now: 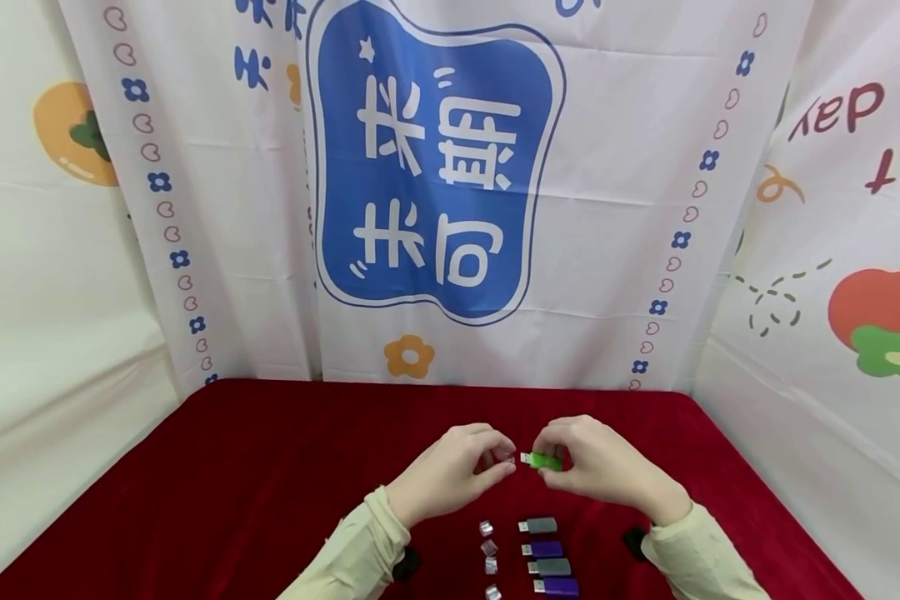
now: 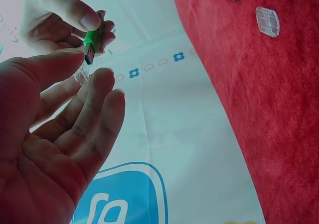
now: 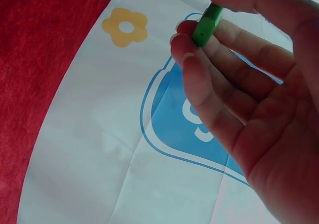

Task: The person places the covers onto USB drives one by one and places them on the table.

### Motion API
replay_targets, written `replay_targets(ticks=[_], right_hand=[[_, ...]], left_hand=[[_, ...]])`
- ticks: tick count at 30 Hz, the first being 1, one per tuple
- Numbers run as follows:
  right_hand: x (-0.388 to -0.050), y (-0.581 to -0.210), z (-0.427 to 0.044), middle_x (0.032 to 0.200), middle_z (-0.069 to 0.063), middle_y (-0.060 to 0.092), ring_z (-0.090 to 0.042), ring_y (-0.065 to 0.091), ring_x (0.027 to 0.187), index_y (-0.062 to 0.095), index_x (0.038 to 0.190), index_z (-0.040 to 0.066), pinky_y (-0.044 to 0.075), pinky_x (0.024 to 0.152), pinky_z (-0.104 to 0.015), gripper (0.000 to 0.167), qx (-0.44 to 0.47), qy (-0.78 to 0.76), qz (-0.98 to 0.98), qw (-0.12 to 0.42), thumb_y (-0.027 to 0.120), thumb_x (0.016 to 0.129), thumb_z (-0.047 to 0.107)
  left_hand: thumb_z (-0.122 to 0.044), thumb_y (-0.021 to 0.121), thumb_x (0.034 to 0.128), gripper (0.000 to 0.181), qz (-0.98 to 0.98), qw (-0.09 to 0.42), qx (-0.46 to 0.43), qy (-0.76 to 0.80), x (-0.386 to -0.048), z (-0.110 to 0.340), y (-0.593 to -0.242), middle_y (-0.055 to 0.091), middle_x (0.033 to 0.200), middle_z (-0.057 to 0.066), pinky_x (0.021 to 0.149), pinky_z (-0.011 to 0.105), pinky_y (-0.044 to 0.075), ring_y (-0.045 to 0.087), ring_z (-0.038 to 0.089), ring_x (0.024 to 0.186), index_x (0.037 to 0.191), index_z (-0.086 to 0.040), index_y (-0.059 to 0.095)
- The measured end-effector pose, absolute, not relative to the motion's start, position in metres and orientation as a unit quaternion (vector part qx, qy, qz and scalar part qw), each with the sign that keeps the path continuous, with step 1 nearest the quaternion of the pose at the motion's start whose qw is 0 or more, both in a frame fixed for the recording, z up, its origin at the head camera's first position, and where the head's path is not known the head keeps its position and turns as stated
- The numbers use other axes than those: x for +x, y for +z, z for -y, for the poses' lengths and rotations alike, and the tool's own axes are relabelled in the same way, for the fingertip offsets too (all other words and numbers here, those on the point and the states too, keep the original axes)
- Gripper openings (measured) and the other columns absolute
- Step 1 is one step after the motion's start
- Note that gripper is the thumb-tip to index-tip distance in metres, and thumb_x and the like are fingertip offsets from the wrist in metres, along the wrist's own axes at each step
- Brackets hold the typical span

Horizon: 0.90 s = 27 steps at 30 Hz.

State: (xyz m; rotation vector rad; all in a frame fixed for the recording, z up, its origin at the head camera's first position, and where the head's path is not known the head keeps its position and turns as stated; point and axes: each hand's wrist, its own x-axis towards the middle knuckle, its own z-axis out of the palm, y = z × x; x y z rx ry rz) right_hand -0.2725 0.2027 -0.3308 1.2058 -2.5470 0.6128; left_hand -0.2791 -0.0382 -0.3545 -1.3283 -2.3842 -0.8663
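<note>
A green USB flash drive (image 1: 546,462) is pinched between the thumb and fingers of my right hand (image 1: 596,462), its metal plug pointing left. Facing it, my left hand (image 1: 453,468) pinches a small clear plastic cap (image 2: 81,75) between thumb and fingertips. In the left wrist view the plug stands close to the cap; whether they touch I cannot tell. The right wrist view shows the rear end of the green drive (image 3: 207,26) between the fingertips, while the cap is out of sight there.
Nearer me on the red cloth (image 1: 307,467) lie several grey and purple flash drives (image 1: 546,549) in a column. Left of them runs a column of several clear caps (image 1: 489,547). Printed white curtains (image 1: 607,250) hang behind and at both sides.
</note>
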Motion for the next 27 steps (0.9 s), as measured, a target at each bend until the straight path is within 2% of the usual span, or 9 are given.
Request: replay_targets(ticks=[6,16,27], right_hand=[[-0.2716,-0.3317,-0.2009,0.076,0.015,0.058,-0.002,0.053,0.066,0.069,0.084,0.019,0.048,0.06,-0.022,0.019,0.415,0.207,0.876,0.128,0.075,0.078,0.002],[-0.2705,-0.3311,-0.1992,0.078,0.015,0.058,-0.005,0.056,0.067,0.069,0.085,0.018,0.049,0.061,-0.022,0.017,0.415,0.209,0.878,0.12,0.075,0.079,0.003],[-0.2684,-0.3311,-0.1973,0.081,0.013,0.062,-0.007,0.058,0.067,0.07,0.086,0.018,0.05,0.061,-0.023,0.018,0.417,0.222,0.876,0.102,0.075,0.079,0.002]], left_hand=[[-0.015,0.072,0.092,0.015,0.82,0.144,-0.467,-0.297,-0.2773,0.0374,-0.3549,0.063,0.093,-0.006,0.07,0.013,0.048,0.056,-0.002,0.079,0.104,-0.007,0.07],[-0.014,0.071,0.0922,0.013,0.819,0.137,-0.471,-0.298,-0.2767,0.0355,-0.3546,0.062,0.092,-0.006,0.071,0.019,0.051,0.056,-0.002,0.079,0.103,-0.007,0.07],[-0.012,0.072,0.0915,0.012,0.819,0.132,-0.473,-0.297,-0.2773,0.0345,-0.3565,0.062,0.091,-0.007,0.07,0.014,0.049,0.055,-0.002,0.078,0.103,-0.008,0.07]])
